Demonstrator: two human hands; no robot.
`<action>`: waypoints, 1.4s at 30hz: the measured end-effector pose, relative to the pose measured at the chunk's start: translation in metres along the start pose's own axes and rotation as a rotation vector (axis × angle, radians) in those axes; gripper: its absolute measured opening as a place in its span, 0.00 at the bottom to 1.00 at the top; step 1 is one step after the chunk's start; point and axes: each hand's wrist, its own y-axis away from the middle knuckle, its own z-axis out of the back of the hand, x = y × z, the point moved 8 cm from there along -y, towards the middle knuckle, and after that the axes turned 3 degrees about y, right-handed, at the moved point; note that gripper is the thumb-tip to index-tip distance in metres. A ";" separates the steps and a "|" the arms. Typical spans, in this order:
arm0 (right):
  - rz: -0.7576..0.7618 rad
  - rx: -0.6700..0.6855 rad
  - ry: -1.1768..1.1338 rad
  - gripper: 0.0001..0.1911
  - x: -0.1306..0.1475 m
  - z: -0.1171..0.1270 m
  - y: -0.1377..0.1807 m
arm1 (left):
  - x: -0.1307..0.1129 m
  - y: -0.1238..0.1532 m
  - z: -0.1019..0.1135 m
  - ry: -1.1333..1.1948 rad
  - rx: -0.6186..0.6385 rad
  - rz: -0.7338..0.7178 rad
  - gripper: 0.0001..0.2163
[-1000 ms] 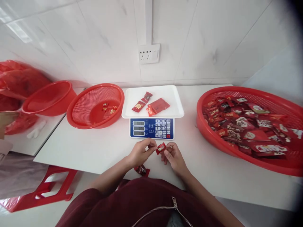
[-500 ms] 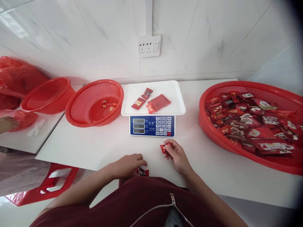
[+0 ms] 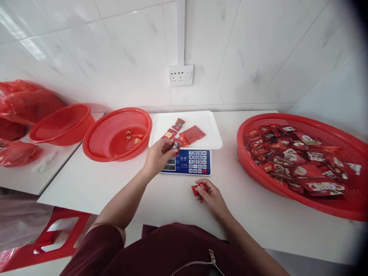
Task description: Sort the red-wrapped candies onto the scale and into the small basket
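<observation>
My left hand [image 3: 159,156] is closed on a small wrapped snack [image 3: 176,145], dark and red, at the front edge of the scale's white tray [image 3: 214,130]. Just below the scale, my right hand [image 3: 211,196] pinches a small red snack packet [image 3: 198,189] over the table. Several red packets lie on the tray: a larger flat packet [image 3: 194,134], a small dark-red one [image 3: 178,124] and one with gold print [image 3: 169,133]. The left hand covers part of the scale's blue keypad panel [image 3: 195,163] and its displays.
A large red basket [image 3: 244,153] full of snack packets stands at the right. Left of the scale is a red perforated basket [image 3: 96,138] with a few packets. Farther left are a red basin [image 3: 61,124], red plastic bags [image 3: 28,101] and a red stool [image 3: 51,234].
My left hand has lifted the wrapped snack from the table's near edge up to the tray. My right hand keeps its packet in nearly the same place. The view has tilted up slightly.
</observation>
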 end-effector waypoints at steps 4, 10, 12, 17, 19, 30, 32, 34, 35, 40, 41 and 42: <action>0.019 -0.005 0.002 0.20 0.002 0.000 0.000 | -0.021 -0.023 0.008 -0.153 -0.178 -0.164 0.14; 0.052 -0.013 0.000 0.21 0.006 0.001 0.000 | -0.005 0.035 -0.048 0.093 0.167 -0.063 0.09; 0.085 0.019 0.030 0.22 0.009 -0.002 -0.001 | -0.001 0.061 -0.071 0.099 0.315 -0.046 0.09; 0.120 0.084 0.052 0.23 0.009 -0.007 -0.001 | 0.007 0.093 -0.093 0.118 0.434 0.005 0.09; 0.107 0.088 0.022 0.25 0.006 -0.007 -0.001 | 0.011 0.094 -0.093 0.138 0.412 0.031 0.09; 0.117 0.069 0.023 0.16 0.009 -0.005 0.001 | 0.022 0.094 -0.100 0.297 0.418 0.201 0.06; 0.115 0.075 0.029 0.18 0.011 -0.006 0.002 | 0.021 0.094 -0.099 0.341 0.418 0.232 0.06; 0.110 0.060 0.029 0.19 0.013 -0.005 0.002 | 0.022 0.094 -0.099 0.393 0.439 0.288 0.08; 0.106 0.050 0.033 0.19 0.013 -0.005 0.002 | 0.022 0.095 -0.099 0.422 0.457 0.317 0.09; 0.116 0.110 0.141 0.22 0.013 -0.009 0.005 | 0.019 0.099 -0.106 0.555 0.583 0.366 0.13; 0.120 0.128 0.168 0.23 0.014 -0.010 0.006 | 0.018 0.101 -0.107 0.570 0.609 0.362 0.14; 0.122 0.135 0.189 0.24 0.014 -0.011 0.006 | 0.018 0.102 -0.109 0.575 0.630 0.357 0.14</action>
